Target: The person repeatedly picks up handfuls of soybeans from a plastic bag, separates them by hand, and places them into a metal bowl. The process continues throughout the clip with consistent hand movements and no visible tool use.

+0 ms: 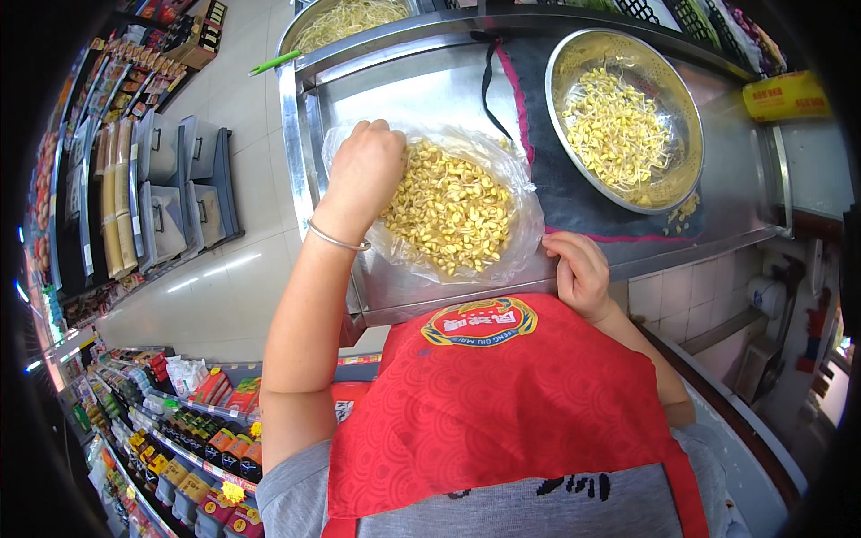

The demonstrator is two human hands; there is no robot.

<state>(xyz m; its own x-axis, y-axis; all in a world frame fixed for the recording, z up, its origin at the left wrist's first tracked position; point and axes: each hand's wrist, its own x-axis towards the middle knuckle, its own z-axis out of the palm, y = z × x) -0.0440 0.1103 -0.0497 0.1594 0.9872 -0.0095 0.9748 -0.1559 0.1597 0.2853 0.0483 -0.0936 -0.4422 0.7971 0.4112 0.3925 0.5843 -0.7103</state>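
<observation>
A clear plastic bag [527, 202] lies spread open on the stainless steel counter, with a heap of yellow soybean sprouts [452, 212] in it. My left hand [368, 168] is curled over the bag's left side, at the edge of the sprouts. Its fingertips are hidden beneath, so what they hold does not show. At the bag's near right edge, the thumb and index finger of my right hand [582, 272] pinch the plastic film. To the right, a perforated metal colander [687, 158] holds more sprouts [615, 128] and rests on a dark cloth [558, 208] with pink trim.
Another metal basin [288, 40] of sprouts stands beyond the counter's raised rim [390, 50], with a green handle [272, 63] sticking out. Loose bits [683, 214] lie beside the colander. A yellow package [787, 95] sits far right. Store shelves [195, 430] and clear bins [161, 222] line the left.
</observation>
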